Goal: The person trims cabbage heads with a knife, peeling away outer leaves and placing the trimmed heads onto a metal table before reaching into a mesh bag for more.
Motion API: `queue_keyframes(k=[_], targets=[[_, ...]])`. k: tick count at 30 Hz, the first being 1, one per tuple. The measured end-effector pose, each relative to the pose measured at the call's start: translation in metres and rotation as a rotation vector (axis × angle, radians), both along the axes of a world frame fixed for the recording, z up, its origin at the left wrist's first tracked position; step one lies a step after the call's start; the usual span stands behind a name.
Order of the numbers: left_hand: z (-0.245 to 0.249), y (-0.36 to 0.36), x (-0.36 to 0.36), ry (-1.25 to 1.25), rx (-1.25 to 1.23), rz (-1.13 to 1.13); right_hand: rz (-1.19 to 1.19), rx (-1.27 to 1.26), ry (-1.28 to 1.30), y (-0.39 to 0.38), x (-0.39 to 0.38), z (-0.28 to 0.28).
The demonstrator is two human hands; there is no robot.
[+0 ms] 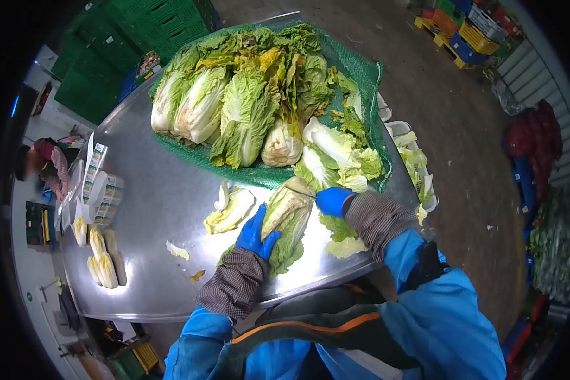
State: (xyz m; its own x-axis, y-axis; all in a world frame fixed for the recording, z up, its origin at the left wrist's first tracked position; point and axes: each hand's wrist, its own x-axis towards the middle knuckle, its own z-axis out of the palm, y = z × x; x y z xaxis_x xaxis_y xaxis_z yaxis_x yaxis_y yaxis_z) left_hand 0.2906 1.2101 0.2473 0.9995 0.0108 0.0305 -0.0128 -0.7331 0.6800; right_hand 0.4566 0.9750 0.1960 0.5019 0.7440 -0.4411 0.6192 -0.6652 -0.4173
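Observation:
A Chinese cabbage (289, 209) lies on the steel table in front of me, its base pointing away and its leafy end towards me. My left hand (256, 236) grips it from the left side, thumb and fingers spread over the leaves. At the base end, on the right, my right hand (333, 201) is closed around what looks like a small knife (310, 196); only a thin sliver of it shows against the cabbage. Loose outer leaves (345, 235) lie under and beside my right hand. More trimmed leaves (231, 212) rest left of the cabbage.
Several untrimmed cabbages (247, 117) are heaped on a green net sack (234, 170) across the table (145, 209). Trimmed cabbages (101, 259) lie at the left, near stacked labelled packaging (104, 190). Another person (50, 164) works beyond. A leaf-filled white crate (432, 202) stands right.

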Motion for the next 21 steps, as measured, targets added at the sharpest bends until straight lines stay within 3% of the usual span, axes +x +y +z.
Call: queue_keyframes(k=[3, 5, 7, 10, 12, 15, 17, 18, 21], targets=[[-0.002, 0.002, -0.001, 0.05, -0.203, 0.159, 0.049, -0.079, 0.14, 0.001, 0.003, 0.049], [-0.01, 0.013, -0.002, 0.136, -0.3, 0.268, -0.197, -0.056, 0.388, -0.013, 0.001, 0.054], [-0.066, 0.032, 0.0, 0.356, -0.612, 0.438, -0.383, -0.129, 0.612, -0.031, -0.002, 0.047], [-0.067, 0.033, 0.007, 0.569, -0.717, 0.546, -0.161, -0.059, 0.147, -0.033, -0.015, 0.035], [-0.053, 0.022, 0.002, 0.547, -0.639, 0.562, -0.14, 0.11, -0.044, -0.034, -0.022, 0.041], [-0.028, -0.001, 0.0, 0.446, -0.419, 0.515, -0.429, 0.369, 0.025, -0.022, -0.038, 0.097], [-0.017, -0.015, -0.002, 0.341, -0.266, 0.414, -0.422, 0.513, -0.022, -0.006, -0.047, 0.097], [-0.013, -0.021, -0.003, 0.279, -0.185, 0.361, -0.421, 0.591, -0.165, 0.004, -0.049, 0.09], [0.001, -0.032, -0.007, 0.252, -0.085, 0.32, -0.467, 0.372, -0.221, 0.008, -0.053, 0.085]])
